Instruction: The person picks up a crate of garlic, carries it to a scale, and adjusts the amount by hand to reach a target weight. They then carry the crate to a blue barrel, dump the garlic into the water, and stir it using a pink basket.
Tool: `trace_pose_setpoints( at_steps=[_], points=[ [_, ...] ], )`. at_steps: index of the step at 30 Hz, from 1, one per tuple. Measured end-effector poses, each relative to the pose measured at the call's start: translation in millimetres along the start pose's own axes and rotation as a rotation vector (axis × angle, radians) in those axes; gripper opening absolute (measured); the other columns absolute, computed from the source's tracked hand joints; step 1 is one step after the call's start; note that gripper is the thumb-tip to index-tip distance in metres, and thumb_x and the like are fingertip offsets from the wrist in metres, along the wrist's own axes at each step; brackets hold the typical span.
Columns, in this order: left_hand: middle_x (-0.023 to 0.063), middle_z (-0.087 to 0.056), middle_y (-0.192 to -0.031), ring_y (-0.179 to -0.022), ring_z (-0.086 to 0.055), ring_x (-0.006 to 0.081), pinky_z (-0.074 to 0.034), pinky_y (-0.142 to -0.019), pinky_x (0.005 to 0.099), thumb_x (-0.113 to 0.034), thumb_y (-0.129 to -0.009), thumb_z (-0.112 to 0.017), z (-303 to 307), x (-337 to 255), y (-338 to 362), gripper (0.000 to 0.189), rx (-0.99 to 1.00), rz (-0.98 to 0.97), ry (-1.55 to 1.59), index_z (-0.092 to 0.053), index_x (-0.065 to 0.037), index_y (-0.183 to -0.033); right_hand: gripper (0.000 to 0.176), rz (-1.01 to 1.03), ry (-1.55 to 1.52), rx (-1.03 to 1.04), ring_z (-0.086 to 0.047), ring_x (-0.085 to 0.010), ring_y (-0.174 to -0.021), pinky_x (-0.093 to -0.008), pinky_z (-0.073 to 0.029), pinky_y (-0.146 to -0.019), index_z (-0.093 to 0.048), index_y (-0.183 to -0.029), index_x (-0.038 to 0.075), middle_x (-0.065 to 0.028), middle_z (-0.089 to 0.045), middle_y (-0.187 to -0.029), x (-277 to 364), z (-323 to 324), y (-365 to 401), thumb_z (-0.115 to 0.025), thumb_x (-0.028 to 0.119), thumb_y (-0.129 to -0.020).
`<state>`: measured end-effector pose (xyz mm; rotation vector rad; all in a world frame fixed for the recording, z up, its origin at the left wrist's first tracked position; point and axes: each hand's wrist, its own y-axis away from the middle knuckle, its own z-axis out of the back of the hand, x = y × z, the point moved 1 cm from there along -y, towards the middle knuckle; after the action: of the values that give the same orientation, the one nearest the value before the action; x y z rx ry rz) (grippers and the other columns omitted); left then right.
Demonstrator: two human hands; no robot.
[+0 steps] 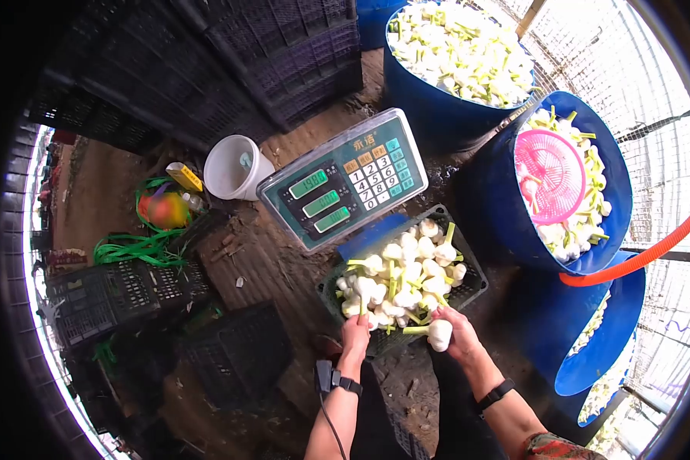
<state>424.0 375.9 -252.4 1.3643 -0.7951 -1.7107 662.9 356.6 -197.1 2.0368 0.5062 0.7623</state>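
A dark plastic crate full of white garlic bulbs with cut green stems sits in front of me. My right hand is at the crate's near right corner, its fingers closed round a garlic bulb whose stem points left. At the near left edge, my left hand is closed on another garlic bulb; a pale stem rises from its fingers, which partly hide the bulb. Just beyond the crate, a digital scale display with lit green readouts stands tilted.
Blue barrels of garlic line the right; one barrel has a pink plastic basket on top. An orange hose crosses there. A white bucket, stacked black crates and green straps are at left.
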Motion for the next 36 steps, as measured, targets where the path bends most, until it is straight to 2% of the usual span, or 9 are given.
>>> trace_pose_setpoints(
  at_steps=[2, 17, 23, 26, 27, 28, 29, 32, 36],
  points=[
    [-0.0018, -0.052, -0.063, -0.043, -0.039, 0.0044, -0.031, -0.040, 0.0220, -0.022, -0.091, -0.056, 2.3, -2.3, 23.9, 0.021, 0.012, 0.004, 0.111, -0.063, -0.002, -0.088, 0.016, 0.017, 0.026, 0.009, -0.057, -0.0122, -0.078, -0.0263, -0.046, -0.072, -0.060, -0.092, 0.004, -0.0029, -0.060, -0.085, -0.8, -6.0, -2.1, -0.062, 0.019, -0.086],
    [-0.0024, -0.054, -0.064, -0.047, -0.040, 0.0042, -0.030, -0.041, 0.0209, -0.024, -0.092, -0.057, 2.9, 21.3, 41.1, 0.019, 0.058, -0.001, 0.247, -0.061, -0.006, -0.085, 0.026, -0.014, 0.013, -0.040, -0.057, -0.0142, -0.079, -0.0286, -0.046, -0.071, -0.060, -0.098, 0.001, -0.0039, -0.061, -0.086, -3.1, 4.2, -2.4, -0.063, 0.023, -0.085],
    [0.0068, -0.056, -0.089, -0.052, -0.053, 0.0090, -0.042, -0.042, 0.0240, -0.026, -0.089, -0.060, -4.0, 22.1, 21.3, 0.036, -0.023, -0.085, 0.058, -0.058, 0.000, -0.114, 0.015, -0.040, 0.094, -0.086, -0.054, -0.0140, -0.069, -0.0332, -0.048, -0.057, -0.058, -0.086, 0.008, -0.0003, -0.057, -0.078, -1.9, -3.2, -2.1, -0.053, 0.022, -0.089],
    [0.0169, -0.047, -0.109, -0.057, -0.059, 0.0147, -0.048, -0.046, 0.0268, -0.033, -0.083, -0.067, -7.0, 19.2, 32.7, 0.066, -0.182, -0.096, -0.183, -0.039, 0.000, -0.133, 0.016, -0.045, 0.095, -0.109, -0.055, -0.0145, -0.069, -0.0340, -0.048, -0.056, -0.058, -0.085, 0.008, -0.0005, -0.057, -0.078, 1.1, -5.3, -0.6, -0.053, 0.024, -0.089],
    [0.0213, -0.046, -0.113, -0.076, -0.062, 0.0232, -0.052, -0.060, 0.0326, -0.032, -0.078, -0.072, -4.0, 35.1, 28.2, 0.074, -0.169, -0.083, -0.185, -0.036, -0.001, -0.135, 0.016, -0.047, 0.094, -0.108, -0.055, -0.0145, -0.069, -0.0340, -0.048, -0.056, -0.058, -0.085, 0.008, -0.0005, -0.057, -0.078, 1.2, -3.8, -0.8, -0.053, 0.024, -0.089],
    [0.0213, -0.046, -0.113, -0.076, -0.062, 0.0232, -0.052, -0.060, 0.0326, -0.032, -0.078, -0.072, -2.9, 57.9, 22.6, 0.074, -0.171, -0.083, -0.187, -0.036, -0.001, -0.135, 0.017, -0.046, 0.062, -0.105, -0.056, -0.0150, -0.073, -0.0318, -0.047, -0.062, -0.059, -0.088, 0.005, -0.0027, -0.059, -0.081, 1.7, -0.5, -1.1, -0.058, 0.023, -0.087],
    [0.0224, -0.046, -0.115, -0.088, -0.059, 0.0278, -0.051, -0.070, 0.0355, -0.030, -0.076, -0.073, -2.3, 83.1, 17.2, 0.076, -0.186, -0.115, -0.216, -0.035, -0.001, -0.136, 0.021, -0.044, 0.031, -0.102, -0.057, -0.0154, -0.077, -0.0296, -0.047, -0.068, -0.061, -0.091, 0.002, -0.0049, -0.061, -0.085, 2.6, 1.5, -1.2, -0.062, 0.022, -0.085],
    [0.0242, -0.042, -0.121, -0.113, -0.046, 0.0374, -0.042, -0.093, 0.0411, -0.021, -0.072, -0.071, 3.5, 102.3, 30.9, 0.078, -0.187, -0.104, -0.296, -0.032, -0.003, -0.137, 0.019, -0.029, -0.031, -0.087, -0.058, -0.0161, -0.077, -0.0300, -0.047, -0.068, -0.061, -0.089, 0.002, -0.0056, -0.061, -0.084, 5.4, 0.8, -2.6, -0.060, 0.021, -0.085],
    [0.0242, -0.034, -0.129, -0.115, -0.045, 0.0372, -0.041, -0.095, 0.0410, -0.015, -0.072, -0.065, 9.6, 103.5, 53.7, 0.072, -0.206, 0.044, -0.238, -0.034, -0.005, -0.136, 0.019, -0.025, -0.078, -0.082, -0.058, -0.0166, -0.076, -0.0303, -0.047, -0.069, -0.060, -0.089, 0.003, -0.0053, -0.061, -0.083, 12.2, -4.0, -2.4, -0.058, 0.021, -0.087]
  ],
)
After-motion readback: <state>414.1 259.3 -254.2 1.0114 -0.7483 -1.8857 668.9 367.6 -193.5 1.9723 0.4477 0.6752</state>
